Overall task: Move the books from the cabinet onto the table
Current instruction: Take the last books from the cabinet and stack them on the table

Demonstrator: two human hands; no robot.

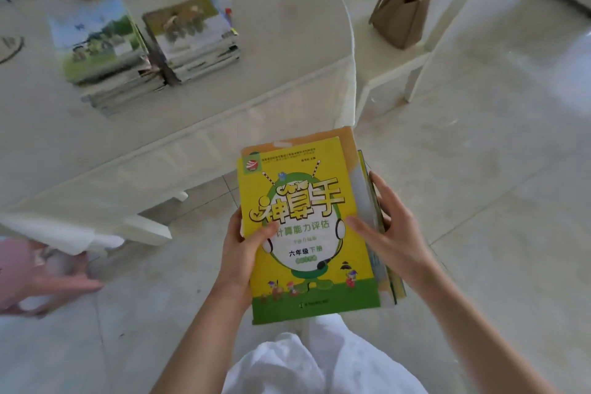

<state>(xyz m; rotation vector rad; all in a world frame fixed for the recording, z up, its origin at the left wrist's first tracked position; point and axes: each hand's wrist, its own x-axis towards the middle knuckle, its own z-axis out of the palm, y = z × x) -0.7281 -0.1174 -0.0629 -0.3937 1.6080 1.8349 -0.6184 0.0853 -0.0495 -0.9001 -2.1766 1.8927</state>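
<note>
Table (243, 96): pale, broad, ahead and to the left of the person; it already carries two stacks of books, so part of the job looks done.
Left stack (105, 54): touching the right stack (195, 41), both near the table's middle.
Cabinet: not in view, so whether books remain there cannot be told.
Carried bundle (307, 230): several thin books topped by a yellow-green workbook, held over the floor, just short of the table edge, not yet set down.
Left hand (238, 253): grips the bundle's left edge, thumb on the cover.
Right hand (388, 233): holds the right edge, thumb across the cover, fingers along the spines.
Remaining, by judgement: set this bundle on the table.
</note>
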